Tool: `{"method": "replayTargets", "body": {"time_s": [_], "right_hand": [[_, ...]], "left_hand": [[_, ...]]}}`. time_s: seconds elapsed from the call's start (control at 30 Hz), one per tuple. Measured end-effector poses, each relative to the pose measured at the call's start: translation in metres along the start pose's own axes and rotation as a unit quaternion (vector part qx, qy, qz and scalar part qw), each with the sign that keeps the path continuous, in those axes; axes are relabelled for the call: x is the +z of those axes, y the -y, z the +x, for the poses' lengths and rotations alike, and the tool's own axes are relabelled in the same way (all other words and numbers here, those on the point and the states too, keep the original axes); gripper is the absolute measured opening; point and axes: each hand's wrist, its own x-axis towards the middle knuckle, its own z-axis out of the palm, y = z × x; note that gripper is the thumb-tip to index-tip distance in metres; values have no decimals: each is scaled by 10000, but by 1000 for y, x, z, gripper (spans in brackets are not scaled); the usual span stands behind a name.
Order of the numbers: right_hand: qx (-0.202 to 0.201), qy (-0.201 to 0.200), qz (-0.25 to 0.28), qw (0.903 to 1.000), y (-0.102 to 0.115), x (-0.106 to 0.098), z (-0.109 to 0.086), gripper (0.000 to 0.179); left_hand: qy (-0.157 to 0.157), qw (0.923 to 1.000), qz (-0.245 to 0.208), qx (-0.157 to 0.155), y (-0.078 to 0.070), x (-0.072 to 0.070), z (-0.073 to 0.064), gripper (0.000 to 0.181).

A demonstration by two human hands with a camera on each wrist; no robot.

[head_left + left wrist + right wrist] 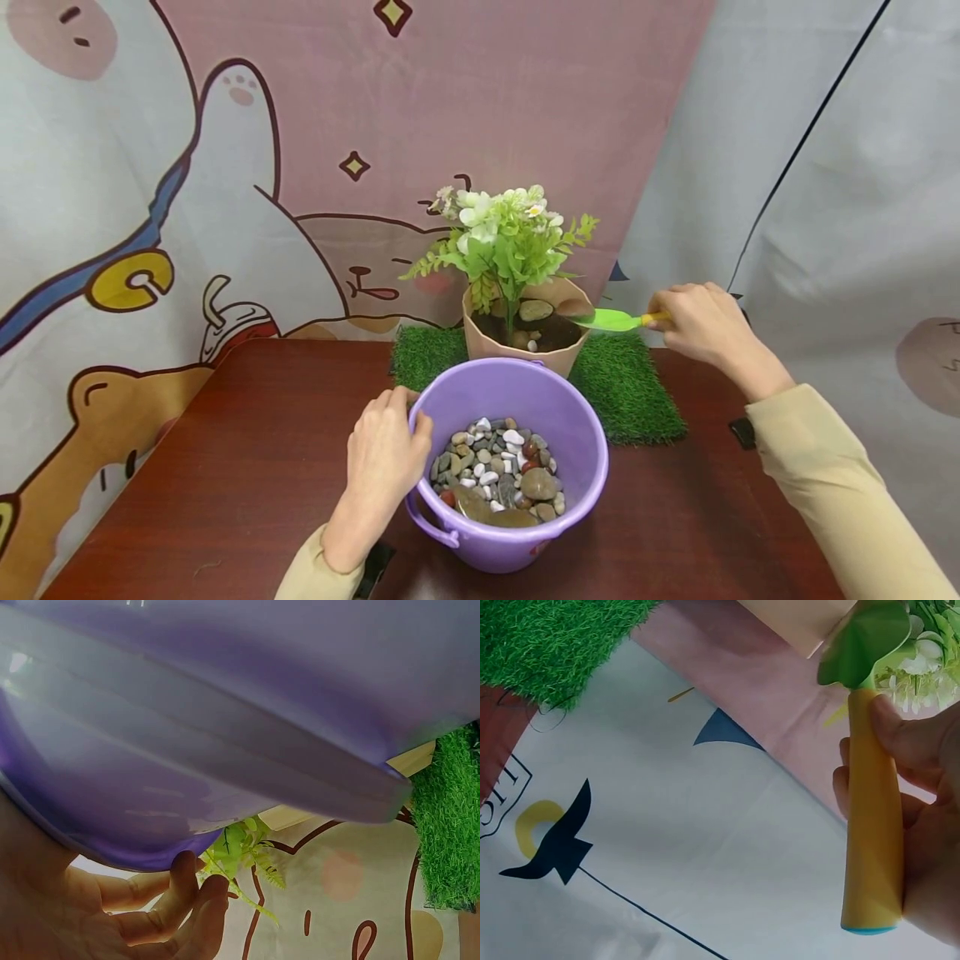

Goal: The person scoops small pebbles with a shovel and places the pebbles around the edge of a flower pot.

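My right hand (701,325) grips the yellow handle of a small trowel (874,817). Its green blade (613,320) reaches over the right rim of a peach-coloured flowerpot (483,337), its tip inside. In the pot stand white flowers with green leaves (510,242) in dark soil, with a large flat stone (536,311) and small pebbles. At the left rim of a purple bucket (517,383), my left hand (386,442) holds on, thumb at the rim and fingers bent along the outside. Grey, white and reddish stones (487,467) cover the bucket's bottom.
Under the flowerpot lies a green artificial grass mat (630,392) on the reddish-brown table (300,450). The bucket stands close in front of the pot, its handle (432,523) hanging at the left. Behind the table hangs a cartoon-printed cloth (465,108).
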Motion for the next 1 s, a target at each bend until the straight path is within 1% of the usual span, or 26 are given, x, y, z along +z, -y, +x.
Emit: {"method": "replayTargets", "body": {"time_s": [0.2, 0.4, 0.6, 0.7, 0.87, 1.0], "right_hand": [[171, 285, -140, 9993, 3, -4, 6, 11], [260, 502, -333, 9978, 10, -9, 13, 12], [285, 700, -634, 9951, 18, -15, 18, 10], [281, 714, -796, 9939, 23, -17, 21, 12], [305, 681, -1129, 9908, 31, -23, 27, 20], [415, 577, -1414, 9874, 37, -29, 30, 20]], "left_hand": [[6, 10000, 15, -7, 1, 0, 1, 20], [26, 10000, 4, -25, 1, 0, 1, 20], [47, 10000, 4, -46, 1, 1, 0, 20], [39, 10000, 9, -45, 2, 1, 0, 20], [26, 10000, 21, -30, 1, 0, 0, 20], [1, 10000, 18, -18, 0, 0, 0, 20]]}}
